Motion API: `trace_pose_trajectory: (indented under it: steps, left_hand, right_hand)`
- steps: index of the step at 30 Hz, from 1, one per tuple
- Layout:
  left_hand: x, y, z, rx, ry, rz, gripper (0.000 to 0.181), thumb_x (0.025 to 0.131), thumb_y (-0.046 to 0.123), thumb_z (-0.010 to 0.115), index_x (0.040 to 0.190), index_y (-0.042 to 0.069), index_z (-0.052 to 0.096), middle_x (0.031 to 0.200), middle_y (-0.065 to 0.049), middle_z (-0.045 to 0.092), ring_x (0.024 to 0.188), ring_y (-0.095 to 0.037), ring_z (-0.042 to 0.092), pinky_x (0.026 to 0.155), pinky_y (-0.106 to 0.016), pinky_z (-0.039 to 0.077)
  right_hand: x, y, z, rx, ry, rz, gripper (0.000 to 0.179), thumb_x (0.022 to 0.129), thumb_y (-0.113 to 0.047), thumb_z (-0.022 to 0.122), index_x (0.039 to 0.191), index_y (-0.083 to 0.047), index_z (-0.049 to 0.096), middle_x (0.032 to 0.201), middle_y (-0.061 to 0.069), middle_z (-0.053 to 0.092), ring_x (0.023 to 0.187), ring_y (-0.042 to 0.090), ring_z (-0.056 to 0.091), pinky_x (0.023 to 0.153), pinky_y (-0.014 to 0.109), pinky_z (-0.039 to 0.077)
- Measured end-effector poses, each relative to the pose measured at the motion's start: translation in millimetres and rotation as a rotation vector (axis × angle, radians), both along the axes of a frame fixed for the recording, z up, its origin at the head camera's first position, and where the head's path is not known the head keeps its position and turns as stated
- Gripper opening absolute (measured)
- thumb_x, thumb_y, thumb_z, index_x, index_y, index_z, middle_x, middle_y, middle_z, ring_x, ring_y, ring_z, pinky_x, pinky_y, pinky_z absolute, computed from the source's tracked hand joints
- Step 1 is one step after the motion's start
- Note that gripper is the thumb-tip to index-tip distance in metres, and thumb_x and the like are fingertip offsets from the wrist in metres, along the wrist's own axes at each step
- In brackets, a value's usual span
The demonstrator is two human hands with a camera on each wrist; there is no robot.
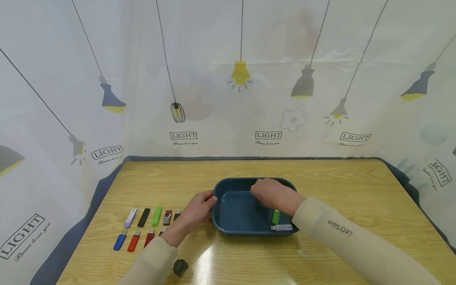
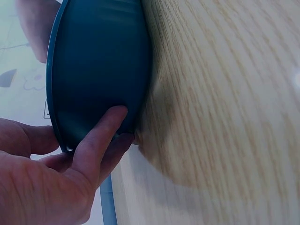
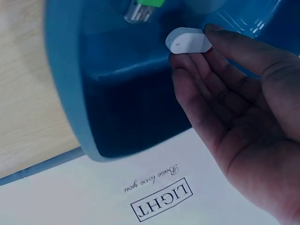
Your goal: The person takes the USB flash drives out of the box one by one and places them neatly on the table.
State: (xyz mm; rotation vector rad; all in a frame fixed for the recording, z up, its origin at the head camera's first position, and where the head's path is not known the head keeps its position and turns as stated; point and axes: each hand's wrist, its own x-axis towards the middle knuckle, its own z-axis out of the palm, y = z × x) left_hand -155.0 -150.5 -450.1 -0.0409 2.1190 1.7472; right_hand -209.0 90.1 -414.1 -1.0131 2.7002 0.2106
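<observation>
A dark blue rectangular basin [image 1: 233,213] stands on the wooden table. My left hand [image 1: 195,211] grips its left rim, thumb over the edge and fingers against the outer wall [image 2: 101,56]. Inside the basin, over its right half, my right hand [image 1: 272,193] pinches a white USB stick [image 3: 190,41] between thumb and fingers; the head view hides this stick behind the hand. Below that hand, a green USB stick [image 1: 276,217] and a silver-white USB stick [image 1: 283,227] lie in the basin's near right corner.
Left of the basin, several USB sticks lie in two rows, among them a light green one [image 1: 156,215], a blue one [image 1: 120,240] and a red one [image 1: 133,241]. My left forearm partly covers the rows. A small black object [image 1: 180,267] is beside my left sleeve.
</observation>
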Motion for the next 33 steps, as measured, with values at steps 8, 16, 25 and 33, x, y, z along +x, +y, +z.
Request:
trace_pose_trajectory:
  steps: [8,16,25,33]
  left_hand:
    - [-0.5,-0.2,-0.7,-0.006,-0.002,0.004,0.044,0.113,0.012,0.041,0.154,-0.003,0.042,0.146,-0.028,0.051,0.126,-0.042,0.059,0.084,-0.050,0.061]
    - [-0.5,-0.3,-1.0,-0.003,0.002,0.003,0.043,0.113,0.012,0.041,0.153,-0.004,0.043,0.144,-0.028,0.053,0.125,-0.042,0.060,0.084,-0.051,0.061]
    - [-0.5,0.8,-0.1,-0.007,0.007,0.007,0.044,0.113,0.011,0.041,0.154,-0.005,0.042,0.144,-0.028,0.053,0.123,-0.042,0.061,0.083,-0.051,0.061]
    - [-0.3,0.6,0.2,-0.003,0.016,0.003,0.044,0.113,0.011,0.041,0.154,-0.004,0.042,0.144,-0.028,0.053,0.124,-0.042,0.061,0.082,-0.051,0.061]
  right_hand:
    - [2.1,-0.7,6.3,-0.014,0.016,0.030,0.005,0.097,-0.008,0.072,0.096,-0.005,0.076,0.079,0.007,0.066,0.071,0.021,0.063,0.072,0.038,0.058]
    - [8.2,4.8,14.6,-0.115,-0.054,-0.028,0.007,0.099,-0.009,0.069,0.097,-0.007,0.076,0.081,0.004,0.067,0.074,0.019,0.065,0.074,0.038,0.058]
    - [20.3,21.7,27.1,-0.315,-0.023,-0.022,0.012,0.097,-0.003,0.067,0.102,-0.005,0.078,0.095,0.006,0.072,0.086,0.022,0.069,0.077,0.037,0.059]
    - [34.7,43.0,30.2,-0.440,-0.031,-0.117,0.008,0.097,-0.010,0.070,0.102,-0.007,0.075,0.095,0.001,0.070,0.082,0.014,0.063,0.074,0.032,0.056]
